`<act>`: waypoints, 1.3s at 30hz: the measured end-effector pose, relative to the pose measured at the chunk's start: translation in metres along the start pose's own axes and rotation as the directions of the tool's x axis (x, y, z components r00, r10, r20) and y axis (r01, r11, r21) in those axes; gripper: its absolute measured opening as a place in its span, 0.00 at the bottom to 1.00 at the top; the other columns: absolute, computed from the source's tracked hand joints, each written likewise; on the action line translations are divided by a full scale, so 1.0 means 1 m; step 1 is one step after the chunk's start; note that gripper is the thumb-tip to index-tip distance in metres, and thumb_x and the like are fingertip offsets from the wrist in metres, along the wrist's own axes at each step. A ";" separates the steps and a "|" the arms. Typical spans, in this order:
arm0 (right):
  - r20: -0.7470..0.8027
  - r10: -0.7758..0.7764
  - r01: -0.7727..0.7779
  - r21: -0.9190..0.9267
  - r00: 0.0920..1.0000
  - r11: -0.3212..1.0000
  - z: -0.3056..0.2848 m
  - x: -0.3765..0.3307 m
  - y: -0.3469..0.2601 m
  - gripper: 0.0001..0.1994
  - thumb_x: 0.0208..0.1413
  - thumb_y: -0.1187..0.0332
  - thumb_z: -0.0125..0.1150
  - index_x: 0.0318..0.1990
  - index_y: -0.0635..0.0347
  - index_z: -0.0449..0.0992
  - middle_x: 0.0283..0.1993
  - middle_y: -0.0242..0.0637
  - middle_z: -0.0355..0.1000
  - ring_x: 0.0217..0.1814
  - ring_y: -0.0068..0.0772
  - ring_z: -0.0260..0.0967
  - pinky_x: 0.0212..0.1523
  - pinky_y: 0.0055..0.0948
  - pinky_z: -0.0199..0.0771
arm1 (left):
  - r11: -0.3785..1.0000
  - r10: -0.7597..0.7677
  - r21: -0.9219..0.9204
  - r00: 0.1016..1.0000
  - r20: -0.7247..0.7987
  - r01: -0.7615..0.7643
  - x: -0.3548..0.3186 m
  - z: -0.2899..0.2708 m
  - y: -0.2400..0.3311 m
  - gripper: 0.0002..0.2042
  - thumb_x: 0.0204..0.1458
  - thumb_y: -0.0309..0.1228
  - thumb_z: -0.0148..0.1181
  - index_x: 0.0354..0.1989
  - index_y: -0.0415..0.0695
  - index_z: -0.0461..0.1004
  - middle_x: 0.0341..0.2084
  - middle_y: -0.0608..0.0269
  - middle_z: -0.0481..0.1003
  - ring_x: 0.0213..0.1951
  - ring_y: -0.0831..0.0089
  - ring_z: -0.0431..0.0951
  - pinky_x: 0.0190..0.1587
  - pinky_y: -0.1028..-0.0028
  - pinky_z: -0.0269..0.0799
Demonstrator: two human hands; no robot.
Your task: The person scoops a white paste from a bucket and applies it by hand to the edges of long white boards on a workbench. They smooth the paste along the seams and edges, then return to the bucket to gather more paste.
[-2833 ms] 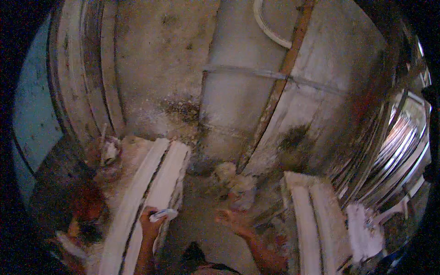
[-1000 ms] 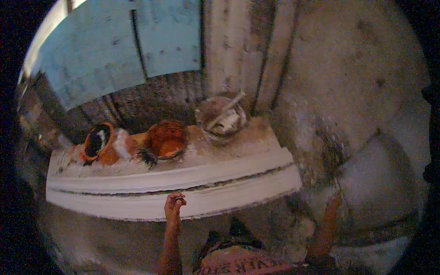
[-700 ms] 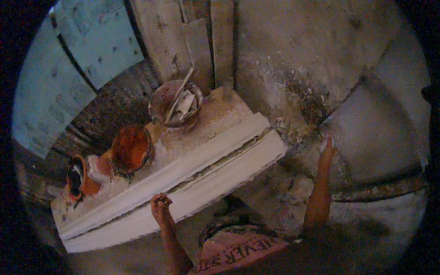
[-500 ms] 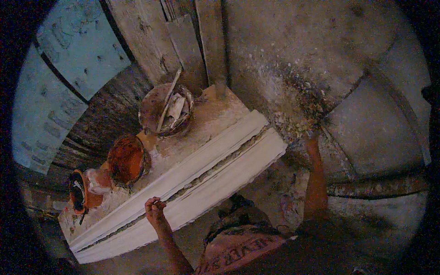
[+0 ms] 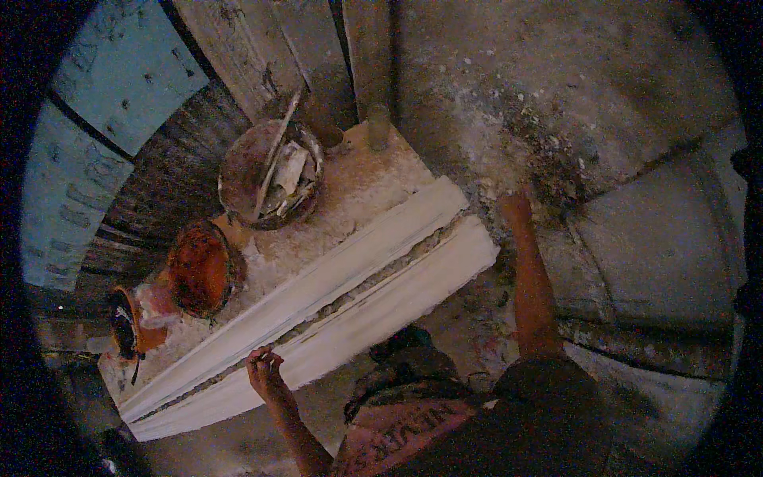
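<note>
A long white moulding (image 5: 397, 294), looking like plaster, lies slantwise across the work table; a rough grey-brown groove runs along its length. Near the middle of that groove my left hand (image 5: 265, 370) rests over the white surface, fingers curled together. Whatever they pinch, if anything, is too small to make out. My right hand (image 5: 517, 208) is stretched out just past the moulding's far right end, the arm reaching forward. Its fingers are dim and blurred against the debris behind, so their shape is hidden.
On the dusty table (image 5: 358, 187) stand a large crusted bucket (image 5: 230, 187) holding a stick and pale scraps, an orange-lined bucket (image 5: 199, 270), and a small orange container (image 5: 143, 340). A debris heap (image 5: 548, 151) lies on the floor to the right. Wooden boards (image 5: 238, 48) stand behind.
My right hand has moved forward and left, toward the moulding's far end. My left hand stays by the groove, nearly unmoved. The whole view has shifted slightly.
</note>
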State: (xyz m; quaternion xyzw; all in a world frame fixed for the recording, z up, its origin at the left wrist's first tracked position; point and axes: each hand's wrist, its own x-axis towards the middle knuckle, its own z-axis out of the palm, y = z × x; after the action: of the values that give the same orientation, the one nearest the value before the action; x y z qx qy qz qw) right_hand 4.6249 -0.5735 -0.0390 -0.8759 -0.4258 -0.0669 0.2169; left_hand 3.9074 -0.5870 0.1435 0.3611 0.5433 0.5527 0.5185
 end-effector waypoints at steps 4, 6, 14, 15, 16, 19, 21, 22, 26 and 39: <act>0.037 -0.239 0.242 -0.080 0.970 0.967 0.031 0.027 -0.010 0.26 0.58 0.52 0.63 0.47 0.73 0.77 0.45 0.61 0.77 0.49 0.60 0.75 0.54 0.53 0.73 | 0.990 0.102 0.094 0.994 0.046 -0.106 0.001 -0.005 0.006 0.13 0.62 0.40 0.60 0.49 0.46 0.72 0.46 0.58 0.75 0.41 0.71 0.76 0.46 0.71 0.72; 0.112 -0.283 0.288 -0.032 0.953 0.957 0.038 0.039 -0.029 0.26 0.57 0.52 0.64 0.46 0.73 0.78 0.45 0.62 0.76 0.50 0.61 0.75 0.54 0.54 0.73 | 0.994 0.076 0.078 0.997 0.013 -0.077 0.001 -0.005 0.009 0.13 0.62 0.39 0.60 0.48 0.46 0.72 0.45 0.58 0.75 0.41 0.71 0.76 0.46 0.71 0.72; 0.447 0.120 -0.159 0.050 0.886 0.986 0.054 0.059 -0.128 0.26 0.56 0.53 0.66 0.47 0.72 0.78 0.46 0.62 0.76 0.49 0.60 0.76 0.50 0.50 0.77 | 0.991 0.083 0.112 0.996 -0.027 -0.080 -0.008 -0.010 0.014 0.14 0.62 0.40 0.60 0.49 0.45 0.72 0.46 0.58 0.74 0.42 0.71 0.76 0.47 0.70 0.72; 0.427 0.105 -0.118 0.004 0.898 0.993 0.062 0.057 -0.130 0.25 0.56 0.53 0.65 0.47 0.71 0.78 0.45 0.61 0.77 0.49 0.60 0.76 0.50 0.49 0.77 | 0.990 0.074 0.124 0.996 -0.043 -0.068 -0.010 -0.013 0.015 0.14 0.62 0.40 0.60 0.49 0.45 0.72 0.46 0.58 0.74 0.42 0.71 0.75 0.47 0.69 0.72; 0.407 0.089 -0.079 -0.043 0.909 0.996 0.071 0.056 -0.132 0.24 0.57 0.53 0.65 0.46 0.70 0.79 0.44 0.59 0.77 0.49 0.59 0.77 0.50 0.49 0.78 | 0.989 0.085 0.129 0.995 -0.052 -0.077 -0.012 -0.016 0.015 0.14 0.62 0.40 0.60 0.49 0.45 0.72 0.46 0.58 0.74 0.42 0.71 0.75 0.47 0.69 0.72; 0.346 -0.056 0.169 -0.306 0.937 0.937 0.100 0.048 -0.132 0.19 0.58 0.55 0.63 0.43 0.66 0.81 0.39 0.53 0.79 0.47 0.55 0.78 0.51 0.48 0.77 | 0.986 0.096 0.142 0.992 -0.078 -0.084 -0.018 -0.029 0.016 0.14 0.62 0.40 0.59 0.49 0.44 0.72 0.46 0.58 0.74 0.42 0.71 0.75 0.47 0.68 0.72; 0.372 -0.117 0.251 -0.336 0.921 0.908 0.112 0.044 -0.134 0.19 0.58 0.57 0.62 0.44 0.67 0.80 0.41 0.54 0.78 0.48 0.55 0.76 0.52 0.49 0.76 | 0.989 0.082 0.131 0.993 -0.088 -0.070 -0.020 -0.038 0.018 0.14 0.63 0.40 0.58 0.49 0.44 0.72 0.47 0.57 0.74 0.42 0.71 0.75 0.48 0.69 0.71; 0.373 -0.132 0.256 -0.307 0.919 0.916 0.115 0.041 -0.139 0.19 0.57 0.58 0.61 0.45 0.67 0.80 0.42 0.54 0.78 0.49 0.56 0.76 0.53 0.49 0.75 | 0.986 0.087 0.151 0.992 -0.090 -0.072 -0.019 -0.043 0.018 0.14 0.63 0.40 0.58 0.49 0.44 0.73 0.47 0.57 0.74 0.42 0.71 0.75 0.48 0.69 0.72; 0.393 -0.185 0.295 -0.241 0.901 0.925 0.109 0.022 -0.180 0.18 0.56 0.62 0.58 0.47 0.68 0.78 0.45 0.55 0.76 0.51 0.57 0.74 0.55 0.50 0.73 | 0.985 0.089 0.154 0.992 -0.090 -0.075 -0.014 -0.062 0.019 0.14 0.63 0.41 0.59 0.49 0.44 0.73 0.47 0.57 0.74 0.43 0.70 0.75 0.48 0.70 0.72; 0.369 -0.295 0.051 0.546 0.881 0.836 0.185 -0.160 -0.375 0.17 0.54 0.61 0.65 0.39 0.69 0.75 0.40 0.53 0.73 0.44 0.60 0.70 0.50 0.51 0.71 | 0.993 0.077 0.082 0.995 0.069 -0.082 0.040 -0.164 0.033 0.14 0.62 0.40 0.60 0.48 0.45 0.73 0.44 0.59 0.74 0.43 0.70 0.74 0.48 0.70 0.72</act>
State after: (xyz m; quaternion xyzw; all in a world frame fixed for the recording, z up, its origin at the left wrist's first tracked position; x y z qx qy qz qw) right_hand 4.2206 -0.4038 -0.1322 -0.7325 -0.5448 0.2301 0.3371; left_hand 3.7351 -0.5813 0.1449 0.4219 0.5341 0.5375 0.4979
